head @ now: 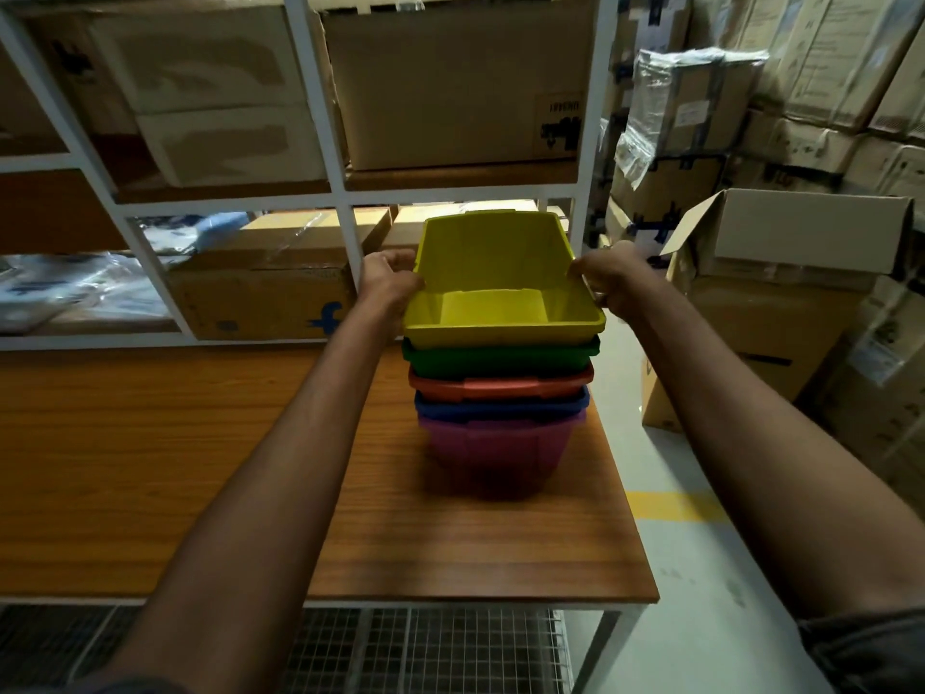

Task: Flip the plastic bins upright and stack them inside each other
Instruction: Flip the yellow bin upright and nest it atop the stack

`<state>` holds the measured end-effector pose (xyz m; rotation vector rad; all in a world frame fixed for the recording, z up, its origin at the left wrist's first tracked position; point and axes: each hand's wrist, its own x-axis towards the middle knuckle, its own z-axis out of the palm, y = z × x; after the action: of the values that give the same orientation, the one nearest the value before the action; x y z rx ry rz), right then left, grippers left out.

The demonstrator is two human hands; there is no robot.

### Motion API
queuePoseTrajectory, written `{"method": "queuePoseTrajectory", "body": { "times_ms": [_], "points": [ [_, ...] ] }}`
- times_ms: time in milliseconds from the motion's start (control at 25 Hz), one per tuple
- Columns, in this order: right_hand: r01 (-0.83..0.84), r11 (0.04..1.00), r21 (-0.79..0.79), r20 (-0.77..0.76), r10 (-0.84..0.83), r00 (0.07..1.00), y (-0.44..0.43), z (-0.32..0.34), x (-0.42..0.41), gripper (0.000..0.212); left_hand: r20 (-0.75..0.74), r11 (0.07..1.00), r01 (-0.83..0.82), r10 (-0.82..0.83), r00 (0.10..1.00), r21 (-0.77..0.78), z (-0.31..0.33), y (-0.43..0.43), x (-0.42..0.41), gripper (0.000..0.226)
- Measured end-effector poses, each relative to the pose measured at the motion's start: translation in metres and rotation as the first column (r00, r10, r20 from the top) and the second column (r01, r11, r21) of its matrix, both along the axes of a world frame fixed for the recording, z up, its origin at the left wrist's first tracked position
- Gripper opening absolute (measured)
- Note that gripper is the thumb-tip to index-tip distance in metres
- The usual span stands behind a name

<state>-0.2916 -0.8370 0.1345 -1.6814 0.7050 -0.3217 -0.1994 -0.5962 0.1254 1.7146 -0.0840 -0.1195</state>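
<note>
A stack of upright plastic bins stands near the right end of the wooden table (150,443). From the bottom up they are pink (498,450), blue (500,407), orange (500,385) and green (500,355). A yellow bin (495,273) sits on top, open side up, nested into the green one. My left hand (388,280) grips the yellow bin's left rim, and my right hand (605,278) grips its right rim. Only the rims of the middle bins show.
A white shelving rack (345,192) with cardboard boxes (460,87) stands right behind the table. More cartons (781,273) are piled on the floor to the right. The table's right edge (625,493) lies close to the stack. Wire mesh (425,648) sits below the table front.
</note>
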Motion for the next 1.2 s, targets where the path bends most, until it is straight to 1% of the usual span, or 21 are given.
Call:
{"method": "queuePoseTrajectory", "body": {
  "times_ms": [80, 200, 280, 360, 440, 480, 520, 560, 600, 640, 680, 720, 760, 840, 880, 960, 1000, 1040, 1080, 1160, 1200],
  "points": [
    [0.018, 1.0, 0.006, 0.038, -0.018, 0.999, 0.003, 0.005, -0.002, 0.054, 0.028, 0.998, 0.005, -0.004, 1.0, -0.059, 0.004, 0.002, -0.002, 0.042],
    [0.05, 0.998, -0.031, 0.098, -0.047, 0.994, 0.007, 0.022, -0.008, 0.044, 0.1, 0.993, 0.002, 0.009, 0.995, -0.114, 0.023, 0.004, -0.005, 0.036],
    [0.051, 0.997, -0.05, 0.202, -0.04, 0.979, 0.008, 0.039, -0.011, 0.037, 0.145, 0.981, -0.014, 0.043, 0.989, -0.194, 0.042, 0.008, -0.007, 0.032],
    [0.097, 0.994, -0.048, 0.351, -0.074, 0.933, 0.011, 0.057, -0.014, 0.032, 0.16, 0.932, -0.068, 0.132, 0.978, -0.355, 0.058, 0.013, -0.014, 0.03],
    [0.169, 0.986, -0.006, 0.495, -0.144, 0.857, 0.017, 0.069, -0.015, 0.027, 0.125, 0.869, -0.145, 0.229, 0.965, -0.472, 0.063, 0.011, -0.027, 0.04],
    [0.203, 0.979, 0.026, 0.55, -0.184, 0.815, 0.022, 0.072, -0.014, 0.025, 0.102, 0.856, -0.146, 0.225, 0.969, -0.496, 0.063, 0.005, -0.035, 0.048],
    [0.231, 0.971, 0.065, 0.589, -0.224, 0.777, 0.028, 0.072, -0.012, 0.022, 0.086, 0.848, -0.115, 0.185, 0.979, -0.517, 0.062, -0.001, -0.043, 0.053],
    [0.251, 0.963, 0.1, 0.613, -0.258, 0.747, 0.033, 0.072, -0.009, 0.022, 0.09, 0.836, -0.07, 0.141, 0.986, -0.545, 0.061, -0.009, -0.048, 0.054],
    [0.265, 0.957, 0.116, 0.624, -0.277, 0.73, 0.038, 0.07, -0.007, 0.025, 0.114, 0.822, -0.038, 0.125, 0.986, -0.568, 0.061, -0.015, -0.051, 0.05],
    [0.296, 0.951, 0.092, 0.616, -0.288, 0.733, 0.042, 0.068, -0.006, 0.031, 0.152, 0.813, -0.023, 0.136, 0.979, -0.581, 0.064, -0.019, -0.051, 0.042],
    [0.352, 0.936, 0.011, 0.59, -0.29, 0.753, 0.043, 0.065, -0.006, 0.04, 0.198, 0.815, -0.014, 0.157, 0.967, -0.579, 0.067, -0.02, -0.053, 0.033],
    [0.419, 0.9, -0.12, 0.564, -0.285, 0.775, 0.043, 0.062, -0.009, 0.051, 0.248, 0.828, -0.008, 0.177, 0.952, -0.56, 0.068, -0.02, -0.053, 0.025],
    [0.482, 0.832, -0.276, 0.559, -0.269, 0.784, 0.043, 0.062, -0.013, 0.064, 0.315, 0.849, -0.007, 0.203, 0.927, -0.528, 0.068, -0.019, -0.053, 0.021],
    [0.563, 0.62, -0.546, 0.6, -0.179, 0.78, 0.043, 0.069, -0.02, 0.077, 0.483, 0.887, -0.008, 0.258, 0.837, -0.461, 0.065, -0.015, -0.055, 0.019],
    [0.572, 0.504, -0.647, 0.611, -0.106, 0.785, 0.043, 0.076, -0.021, 0.08, 0.562, 0.902, 0.004, 0.265, 0.784, -0.431, 0.065, -0.013, -0.055, 0.018],
    [0.538, 0.263, -0.801, 0.565, 0.035, 0.824, 0.04, 0.092, -0.017, 0.085, 0.688, 0.934, 0.042, 0.229, 0.689, -0.354, 0.066, -0.007, -0.056, 0.015],
    [0.504, 0.152, -0.85, 0.519, 0.086, 0.85, 0.038, 0.101, -0.014, 0.084, 0.735, 0.948, 0.06, 0.202, 0.648, -0.313, 0.067, -0.004, -0.057, 0.014],
    [0.468, 0.069, -0.881, 0.473, 0.116, 0.874, 0.037, 0.108, -0.01, 0.077, 0.766, 0.956, 0.074, 0.18, 0.617, -0.283, 0.069, -0.002, -0.057, 0.013],
    [0.453, 0.012, -0.891, 0.451, 0.133, 0.883, 0.037, 0.115, -0.007, 0.065, 0.779, 0.959, 0.083, 0.169, 0.605, -0.272, 0.071, 0.002, -0.058, 0.012],
    [0.509, -0.037, -0.86, 0.497, 0.163, 0.852, 0.035, 0.124, -0.003, 0.036, 0.769, 0.952, 0.099, 0.169, 0.616, -0.288, 0.073, 0.008, -0.057, 0.013],
    [0.539, -0.039, -0.842, 0.526, 0.165, 0.834, 0.033, 0.126, -0.001, 0.028, 0.76, 0.953, 0.094, 0.169, 0.627, -0.289, 0.073, 0.011, -0.054, 0.015]
  ]
}}
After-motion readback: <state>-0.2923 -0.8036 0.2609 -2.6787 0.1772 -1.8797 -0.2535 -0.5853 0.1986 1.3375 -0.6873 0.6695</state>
